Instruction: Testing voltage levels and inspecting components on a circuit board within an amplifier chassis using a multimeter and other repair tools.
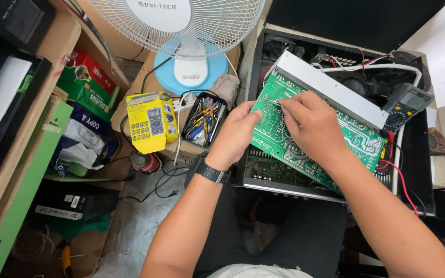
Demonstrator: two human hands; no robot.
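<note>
Two hands work on one green board (315, 141), which lies tilted over one open black box (413, 154). The left hand (238, 135) grips the board's left edge, fingers clamped on it. The right hand (310, 123) rests on top of the board, its fingers pinched together on a thin metal bit (275, 103). One grey bar (330, 87) runs along the board's far edge. Nearby sit one meter (407, 104), one yellow pack (150, 122), one tool tray (204, 119) and one fan (186, 31)
</note>
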